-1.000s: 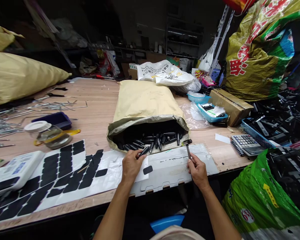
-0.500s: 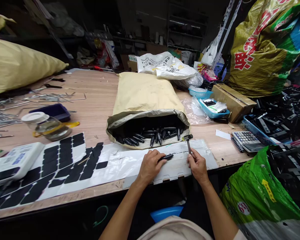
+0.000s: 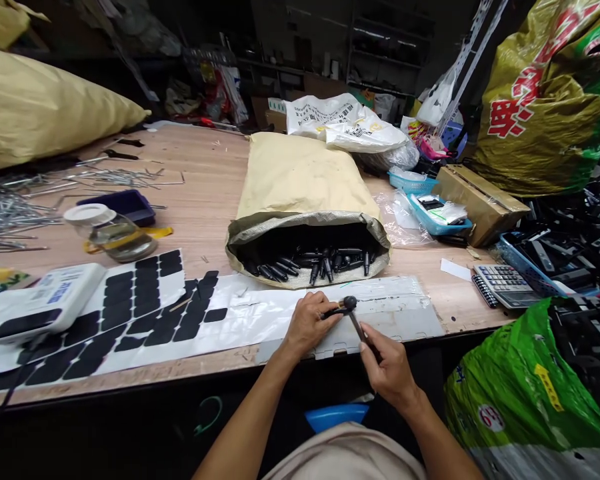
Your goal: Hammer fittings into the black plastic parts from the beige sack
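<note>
At the near edge of the workbench [image 3: 203,167], over the grey board [image 3: 405,303], a small black piece [image 3: 333,312] is pinched between the thumb and fingers of the left hand [image 3: 306,325]. A hammer [image 3: 356,323] is gripped by its handle in the right hand [image 3: 391,365], fingers wrapped round, with its head brought right up to the end of the piece; whether contact is made cannot be seen, since much of the piece is covered by fingers and hammer head. Work on this single piece is judged to be under way rather than finished, as it is held at the hammer and not set down. Just beyond the board, many black parts [image 3: 325,261] are gathered in the mouth of the open sack [image 3: 307,173]. By appearance they are of the same kind, but whether they are waiting or already done cannot be told, so no count of what is left can be given. To the left, a sheet of black pads [image 3: 146,293] is laid out, with many pads attached; no part in it is shown by either hand.
</note>
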A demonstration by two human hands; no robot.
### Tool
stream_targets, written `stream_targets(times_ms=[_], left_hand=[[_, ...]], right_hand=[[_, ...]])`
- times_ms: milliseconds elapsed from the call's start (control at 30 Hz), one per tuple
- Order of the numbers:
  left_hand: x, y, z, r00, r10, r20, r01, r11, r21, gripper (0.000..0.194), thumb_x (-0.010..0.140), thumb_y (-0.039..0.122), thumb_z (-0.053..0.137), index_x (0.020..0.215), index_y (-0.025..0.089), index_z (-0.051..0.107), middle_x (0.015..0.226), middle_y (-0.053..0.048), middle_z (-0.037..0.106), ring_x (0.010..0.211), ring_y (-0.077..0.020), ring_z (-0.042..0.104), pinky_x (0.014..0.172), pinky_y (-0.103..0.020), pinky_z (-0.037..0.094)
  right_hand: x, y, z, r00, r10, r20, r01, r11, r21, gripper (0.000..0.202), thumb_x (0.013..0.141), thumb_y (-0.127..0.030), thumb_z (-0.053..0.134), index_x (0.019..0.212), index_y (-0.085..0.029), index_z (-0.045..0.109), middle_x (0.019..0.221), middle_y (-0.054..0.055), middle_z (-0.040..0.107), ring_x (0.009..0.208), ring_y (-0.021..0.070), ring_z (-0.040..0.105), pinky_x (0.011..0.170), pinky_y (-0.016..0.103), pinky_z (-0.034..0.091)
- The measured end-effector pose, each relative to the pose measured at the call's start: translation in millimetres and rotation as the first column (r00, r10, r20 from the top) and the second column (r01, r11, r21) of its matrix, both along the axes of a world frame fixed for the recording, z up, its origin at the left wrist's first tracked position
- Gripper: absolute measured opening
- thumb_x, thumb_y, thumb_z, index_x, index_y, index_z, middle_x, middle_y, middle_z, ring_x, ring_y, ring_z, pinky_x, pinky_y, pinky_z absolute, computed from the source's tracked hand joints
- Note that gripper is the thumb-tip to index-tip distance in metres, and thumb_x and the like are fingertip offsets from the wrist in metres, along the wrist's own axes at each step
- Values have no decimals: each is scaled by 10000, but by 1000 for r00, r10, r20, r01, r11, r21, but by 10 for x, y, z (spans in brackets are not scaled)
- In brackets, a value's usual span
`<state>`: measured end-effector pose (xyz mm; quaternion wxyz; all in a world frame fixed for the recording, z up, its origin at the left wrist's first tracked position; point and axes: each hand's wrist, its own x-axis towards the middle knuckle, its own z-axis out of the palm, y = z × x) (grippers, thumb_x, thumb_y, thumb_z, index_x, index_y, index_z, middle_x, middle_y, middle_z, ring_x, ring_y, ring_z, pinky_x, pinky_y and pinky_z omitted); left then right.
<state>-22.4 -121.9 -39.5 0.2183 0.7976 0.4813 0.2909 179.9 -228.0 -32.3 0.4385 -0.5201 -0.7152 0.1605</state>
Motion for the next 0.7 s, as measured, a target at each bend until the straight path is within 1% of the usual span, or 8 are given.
stream_targets(times_ms=[100, 267, 400, 533, 633, 700], left_hand=[[-6, 0, 2, 1000, -4, 18, 5, 1000, -13, 160, 845, 280, 712, 968, 278, 815, 803, -28, 628, 833, -203, 545, 773, -349, 414], [-5, -3, 7, 999, -9, 42, 11, 999, -30, 162, 835, 278, 708, 956, 272, 815, 816, -31, 638, 836, -201, 548, 781, -347, 420], [5, -13, 29, 999, 7, 39, -6, 999, -36, 165, 825, 229, 694, 928, 270, 816, 793, -22, 626, 823, -194, 548, 779, -341, 413], [9, -18, 29, 999, 5, 40, -3, 999, -32, 163, 824, 234, 713, 946, 264, 817, 801, -23, 630, 832, -198, 558, 788, -344, 410], [7, -12, 8, 999, 9, 33, -8, 1000, -20, 148, 814, 244, 735, 934, 260, 818, 805, -27, 637, 837, -204, 559, 776, -343, 409], [6, -7, -4, 999, 14, 29, -13, 1000, -11, 137, 807, 246, 742, 919, 263, 818, 808, -26, 642, 834, -203, 558, 777, -345, 409]], right_hand=[[-56, -46, 30, 998, 2, 65, 0, 999, -45, 413, 950, -215, 529, 1335, -167, 671, 1172, 127, 759, 1028, 270, 754, 913, 357, 622], [-99, -59, 65, 993, -31, 110, 34, 999, -23, 439, 956, -198, 503, 1371, -163, 641, 1175, 133, 756, 1019, 270, 755, 895, 358, 628], [-125, -64, 59, 984, -27, 176, 36, 998, -48, 428, 938, -186, 507, 1334, -164, 667, 1135, 134, 769, 988, 274, 765, 865, 351, 634], [-102, -63, 79, 989, -43, 140, 46, 999, -19, 410, 945, -190, 517, 1323, -140, 668, 1136, 144, 767, 998, 273, 763, 874, 351, 631], [-69, -56, 94, 990, -85, 113, 83, 996, 22, 410, 951, -194, 518, 1330, -129, 663, 1150, 151, 762, 1001, 269, 762, 886, 351, 628], [-51, -52, 79, 988, -111, 111, 109, 994, 21, 414, 948, -202, 517, 1328, -137, 668, 1149, 147, 763, 1003, 273, 761, 891, 359, 628]])
